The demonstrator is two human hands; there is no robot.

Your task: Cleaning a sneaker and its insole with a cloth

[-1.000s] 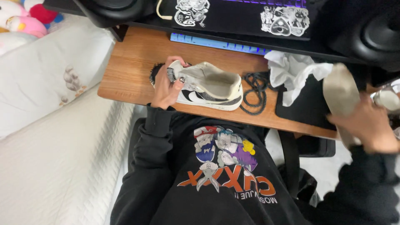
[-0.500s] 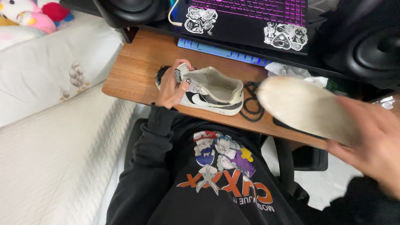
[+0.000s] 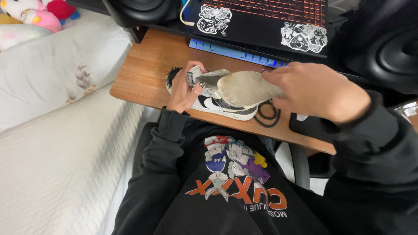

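Observation:
A white and grey sneaker (image 3: 217,106) with a black side mark lies on the wooden pull-out shelf (image 3: 143,74). My left hand (image 3: 183,89) grips its tongue and front, holding the opening apart. My right hand (image 3: 318,89) holds a beige insole (image 3: 244,89) by its rear end, with the front of the insole over the sneaker's opening. A black coiled shoelace (image 3: 267,115) lies on the shelf just right of the sneaker.
A laptop with a red-lit keyboard and stickers (image 3: 261,19) sits on the desk behind, between two black speakers (image 3: 143,8) (image 3: 392,52). A blue keyboard edge (image 3: 235,52) shows under it. A white quilted bed (image 3: 56,152) with pillows and plush toys (image 3: 30,13) lies to the left.
My right hand has brought the insole from the far right leftwards to the sneaker's opening. My left hand has kept its hold on the sneaker.

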